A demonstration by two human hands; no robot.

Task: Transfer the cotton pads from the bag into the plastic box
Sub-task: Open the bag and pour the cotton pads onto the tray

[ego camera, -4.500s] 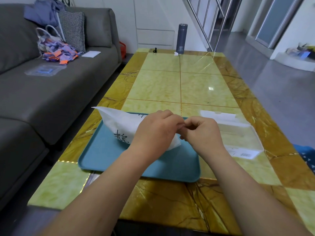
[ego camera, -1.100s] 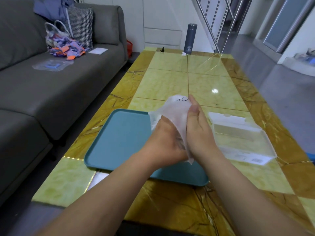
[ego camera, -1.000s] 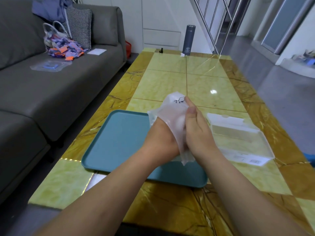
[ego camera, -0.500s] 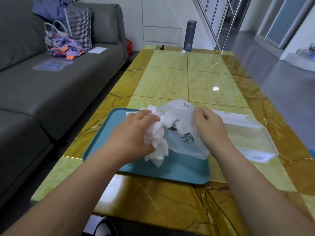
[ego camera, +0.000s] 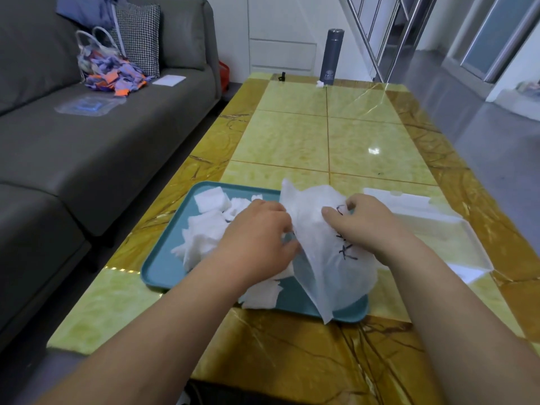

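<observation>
- The right hand [ego camera: 368, 226] pinches the upper part of the white bag [ego camera: 324, 247] between thumb and curled fingers, so that the bag hangs in a crumpled sheet with its lower corner trailing over the near rim of the tray.
- The left hand [ego camera: 257, 244] lies palm down, fingers loosely curled, just beside the bag's left edge; its fingertips are at the bag and on the pads beneath, but whether they actually grip anything cannot be told.
- The cotton pads [ego camera: 204, 226] lie in a loose white heap on the teal tray [ego camera: 163, 273], spread to the left of and under the left hand, with a few flat squares near the tray's far left corner and one by the near edge.
- The clear plastic box [ego camera: 432, 226] stands open on the table [ego camera: 292, 138], just to the right of the tray and beyond the right hand; no pads show inside it.
</observation>
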